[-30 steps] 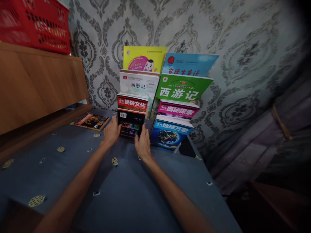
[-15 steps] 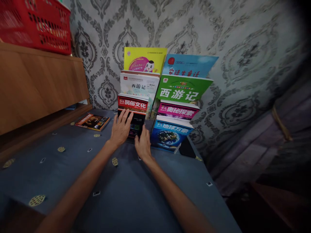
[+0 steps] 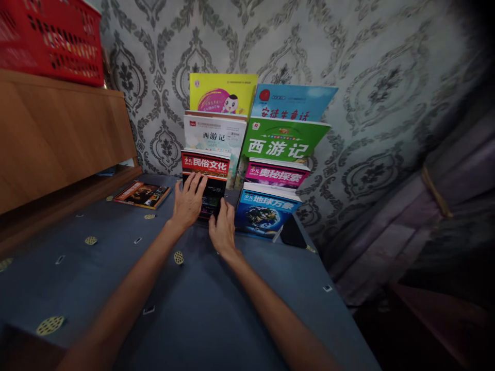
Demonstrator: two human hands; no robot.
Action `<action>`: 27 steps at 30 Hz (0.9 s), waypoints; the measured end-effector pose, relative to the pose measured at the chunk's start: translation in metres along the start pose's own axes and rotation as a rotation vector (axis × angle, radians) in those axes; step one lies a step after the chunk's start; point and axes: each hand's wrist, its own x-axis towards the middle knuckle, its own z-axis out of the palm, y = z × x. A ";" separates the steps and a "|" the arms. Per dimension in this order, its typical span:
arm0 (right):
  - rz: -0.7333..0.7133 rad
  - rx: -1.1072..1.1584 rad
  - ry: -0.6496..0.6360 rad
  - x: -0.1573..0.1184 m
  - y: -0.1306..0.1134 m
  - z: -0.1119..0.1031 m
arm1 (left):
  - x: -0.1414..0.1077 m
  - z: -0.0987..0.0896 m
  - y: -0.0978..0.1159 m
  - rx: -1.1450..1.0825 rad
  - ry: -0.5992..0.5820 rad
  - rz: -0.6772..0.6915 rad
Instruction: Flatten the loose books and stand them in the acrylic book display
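A small black book (image 3: pixel 212 200) stands at the front of the left column of books, leaning against a red-titled book (image 3: pixel 204 164). My left hand (image 3: pixel 188 201) lies over its left side, fingers stretched and slightly apart, tips near its upper edge. At its lower right edge, my right hand (image 3: pixel 223 226) has the thumb in front and curled fingers along the side, closed on it. Behind stand a white book (image 3: pixel 214 135) and a yellow one (image 3: pixel 243 87). The right column has a blue globe-cover book (image 3: pixel 263 219), a magenta-titled one (image 3: pixel 275 175), a green one (image 3: pixel 284 139) and a light-blue one (image 3: pixel 296 100).
An orange-and-black book (image 3: pixel 142 195) lies flat at left on the blue patterned cloth (image 3: pixel 193 319). A wooden cabinet (image 3: pixel 65 139) carries a red basket (image 3: pixel 54 44). A dark flat object (image 3: pixel 294 233) lies beside the right column. Patterned wallpaper rises behind; a curtain (image 3: pixel 406 226) hangs at right.
The whole scene has shifted slightly left in the view. Both hands stay at the black book, with little visible movement against it.
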 end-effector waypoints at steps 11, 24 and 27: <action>-0.073 0.005 -0.050 0.003 -0.001 -0.005 | 0.002 -0.004 0.002 0.024 -0.006 -0.006; -0.074 0.057 -0.056 0.006 -0.003 -0.007 | -0.001 -0.011 0.002 0.028 0.006 -0.002; -0.072 0.065 -0.055 0.006 -0.004 -0.008 | -0.003 -0.011 0.003 0.031 0.012 0.005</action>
